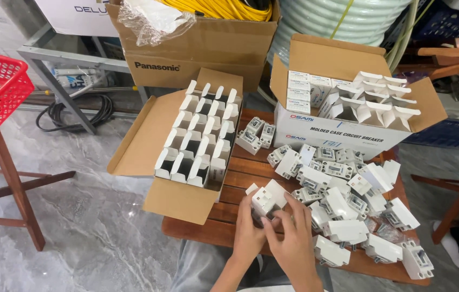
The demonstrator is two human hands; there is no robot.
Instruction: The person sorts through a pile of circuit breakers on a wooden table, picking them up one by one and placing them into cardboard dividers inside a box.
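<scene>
Both hands [272, 230] closed around one white circuit breaker [264, 200].

Your left hand [249, 233] and right hand [293, 242] meet around a white circuit breaker [266, 200] over the near edge of the wooden table [240, 173], fingers closed on its lower end. Just right of your right hand lies a loose heap of breakers [348, 200]. Beyond your left hand an open carton [178, 157] holds empty white sleeves; farther right, a second box [343, 111] stands open.
</scene>
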